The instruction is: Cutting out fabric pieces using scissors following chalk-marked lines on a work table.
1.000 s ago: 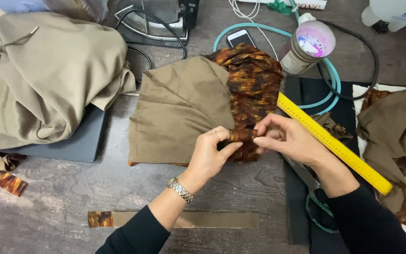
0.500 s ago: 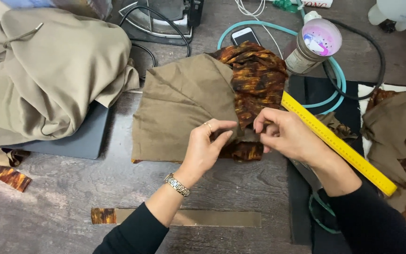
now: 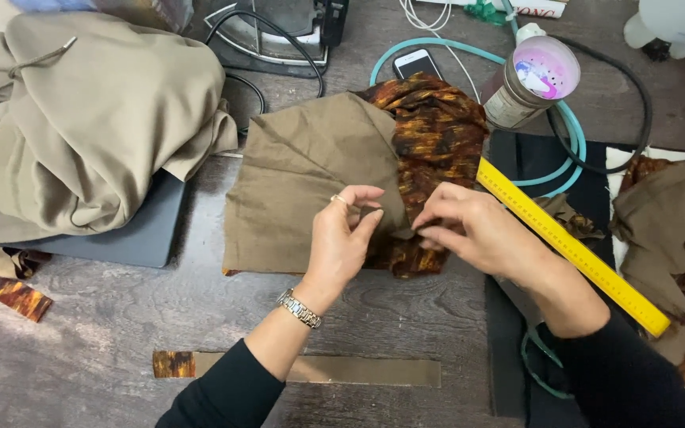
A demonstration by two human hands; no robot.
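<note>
The grey wooden bench [image 3: 81, 333] fills the frame. On it, in the upper left, lies a big heap of beige cloth [image 3: 81, 119] resting partly on a dark grey board [image 3: 140, 238].

At centre lies the khaki fabric piece [image 3: 303, 190], spread flat, with its right edge overlapping a crumpled brown-and-orange patterned fabric [image 3: 438, 135] that runs from upper centre down towards the middle of the frame. The seam where the two meet runs roughly top to bottom, and its lower end sits between the two hands, slightly closer to the right one.

To the right, a yellow ruler [image 3: 572, 246] lies on the diagonal from centre to lower right, passing under the right forearm. A brown cloth [image 3: 667, 222] sits at the right edge. A tin with a pink lid [image 3: 537, 75] stands at upper right, ringed by a teal hose [image 3: 568, 135], with a phone [image 3: 414, 63] just to its left. A long fabric strip [image 3: 319, 368] lies along the bottom.

The left hand [image 3: 342, 238] rests on the khaki piece, its fingers loosely curled, thumb and forefinger close together at the fabric's edge. The right hand [image 3: 469, 226] comes in from the right, its fingers [image 3: 426, 236] pinched narrowly on the fabric edge at the seam.
</note>
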